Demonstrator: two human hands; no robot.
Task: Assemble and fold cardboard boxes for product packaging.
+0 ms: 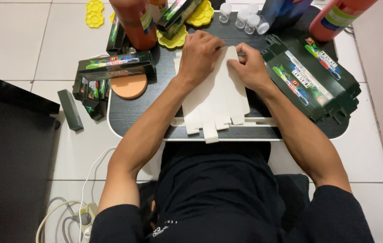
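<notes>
White flat carton blank (214,96) is lying centre on the dark counter (133,112), printed side down. Left hand (199,53) and right hand (250,67) are pressing its far edge, each grip pinching the fold. Green printed flat cartons (310,78) are stacking right; assembled green boxes (112,65) are sitting left.

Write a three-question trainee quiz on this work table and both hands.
1. True or false: both hands press on the flat white carton.
2. What lies right of the right hand? A) stack of green flat cartons B) scissors C) a laptop
3. Name the round thing left of the left hand, under the green boxes.

Key: 1 true. 2 A. 3 an orange disc.
</notes>
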